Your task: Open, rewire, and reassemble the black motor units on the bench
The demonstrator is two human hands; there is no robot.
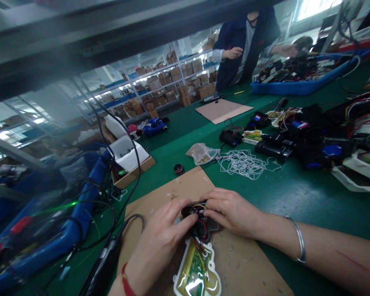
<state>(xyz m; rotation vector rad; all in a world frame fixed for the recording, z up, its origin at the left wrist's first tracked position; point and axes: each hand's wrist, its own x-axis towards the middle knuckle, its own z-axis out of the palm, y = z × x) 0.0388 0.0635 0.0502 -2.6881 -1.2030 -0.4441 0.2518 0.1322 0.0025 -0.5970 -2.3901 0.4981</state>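
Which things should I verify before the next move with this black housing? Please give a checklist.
1. Left hand and right hand on the black housing: ok, both hold it.
2. Red wires attached at both ends: cannot tell, the hands hide part.
3. White-framed circuit board supported: ok, its visible part lies on the cardboard.
4. One hand free for the corded black tool: not ok, both occupied.
5. Bag of small metal parts in sight: ok, beyond the cardboard.

Housing [187, 211]: black, small, its open side showing parts inside; held over the cardboard [243, 263], partly hidden.
Board [197, 269]: green under a glossy yellowish coating, in a white lugged frame; lies face up on the cardboard, nearer than the housing.
Wires [204, 225]: thin, red and yellow, bent, running between housing and board.
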